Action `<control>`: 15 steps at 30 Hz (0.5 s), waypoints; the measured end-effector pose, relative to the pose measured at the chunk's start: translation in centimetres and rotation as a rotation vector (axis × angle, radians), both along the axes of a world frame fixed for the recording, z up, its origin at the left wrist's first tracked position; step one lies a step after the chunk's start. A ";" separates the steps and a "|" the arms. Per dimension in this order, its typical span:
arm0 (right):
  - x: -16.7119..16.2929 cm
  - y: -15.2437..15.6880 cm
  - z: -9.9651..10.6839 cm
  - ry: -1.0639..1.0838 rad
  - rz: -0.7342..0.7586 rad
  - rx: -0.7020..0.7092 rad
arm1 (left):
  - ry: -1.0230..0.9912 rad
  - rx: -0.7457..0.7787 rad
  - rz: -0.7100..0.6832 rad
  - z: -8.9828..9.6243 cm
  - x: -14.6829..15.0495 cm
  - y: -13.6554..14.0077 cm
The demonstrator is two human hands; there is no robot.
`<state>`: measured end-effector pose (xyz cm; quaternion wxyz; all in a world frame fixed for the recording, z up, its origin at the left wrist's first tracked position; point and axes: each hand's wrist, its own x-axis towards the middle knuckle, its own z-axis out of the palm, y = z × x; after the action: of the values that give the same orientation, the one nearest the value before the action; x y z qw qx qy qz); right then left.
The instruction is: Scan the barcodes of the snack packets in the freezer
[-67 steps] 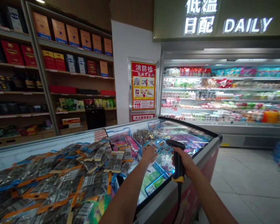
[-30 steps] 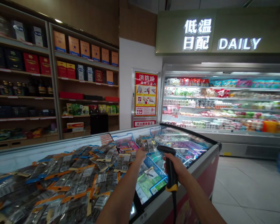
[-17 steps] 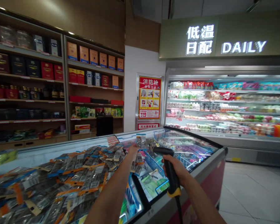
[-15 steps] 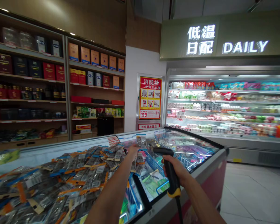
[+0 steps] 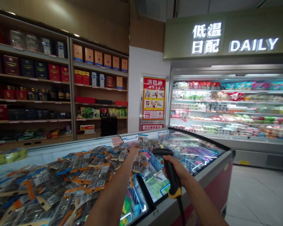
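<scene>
In my right hand (image 5: 175,169) is a black and yellow barcode scanner (image 5: 171,174), its cord hanging down and its head turned left. My left hand (image 5: 134,151) reaches forward over the freezer's glass top, its fingers closed at the edge of a small clear packet (image 5: 143,142) with a blue top strip. That packet is raised upright, its label side towards me, in front of the scanner head. Left of my forearm, a big heap of similar packets (image 5: 94,175) with orange, blue and tan strips covers the glass. My left fingertips are partly hidden.
Under the glass of the chest freezer (image 5: 207,175) are blue baskets (image 5: 155,160) with colourful bags. Shelves of boxes and bottles (image 5: 35,78) stand behind at left, with a red fire-hydrant sign (image 5: 153,98) beside them. A lit refrigerated case (image 5: 226,110) is at right.
The view has turned slightly left. The scanner has shifted a little left, towards the packet. My left hand stays nearly in place with the packet.
</scene>
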<state>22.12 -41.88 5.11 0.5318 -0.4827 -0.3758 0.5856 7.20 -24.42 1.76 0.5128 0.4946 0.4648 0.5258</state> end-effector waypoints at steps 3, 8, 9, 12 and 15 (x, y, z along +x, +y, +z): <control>-0.3 0.2 0.0 0.017 0.000 0.007 | -0.019 -0.001 -0.010 0.1 0.0 0.0; -0.6 0.4 -0.1 0.013 0.018 0.049 | -0.033 0.002 -0.007 0.3 0.2 -0.2; -0.6 0.4 -0.1 0.011 0.020 0.053 | -0.030 0.005 -0.005 0.3 0.3 -0.3; -0.5 0.6 -0.1 0.004 -0.008 0.049 | 0.003 0.016 0.014 0.3 0.4 -0.3; 0.2 0.9 0.0 -0.032 -0.075 0.043 | 0.076 0.029 0.066 0.3 0.2 -0.2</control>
<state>22.29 -40.99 5.07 0.5575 -0.4941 -0.3785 0.5493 7.41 -24.64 2.04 0.4699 0.5061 0.4923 0.5298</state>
